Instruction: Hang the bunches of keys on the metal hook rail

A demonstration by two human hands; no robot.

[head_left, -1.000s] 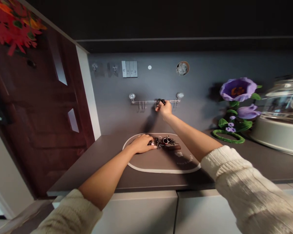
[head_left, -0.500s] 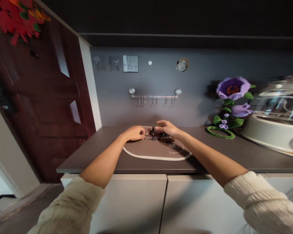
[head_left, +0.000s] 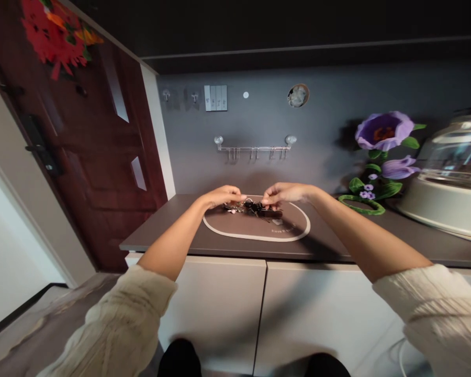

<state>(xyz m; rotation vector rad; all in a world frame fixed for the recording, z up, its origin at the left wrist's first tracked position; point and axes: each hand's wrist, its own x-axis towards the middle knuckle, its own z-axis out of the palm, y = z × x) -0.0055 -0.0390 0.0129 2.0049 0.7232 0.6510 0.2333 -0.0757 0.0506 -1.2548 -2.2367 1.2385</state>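
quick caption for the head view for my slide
Left hand and right hand pinch a bunch of keys over an oval mat on a dark counter, below a hook rail.

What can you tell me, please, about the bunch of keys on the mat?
It is a tangled bunch of keys, dark and silvery metal with a ring and a brownish piece at its right end. It lies on the oval brown mat near its back edge. The left hand and right hand pinch it from either side.
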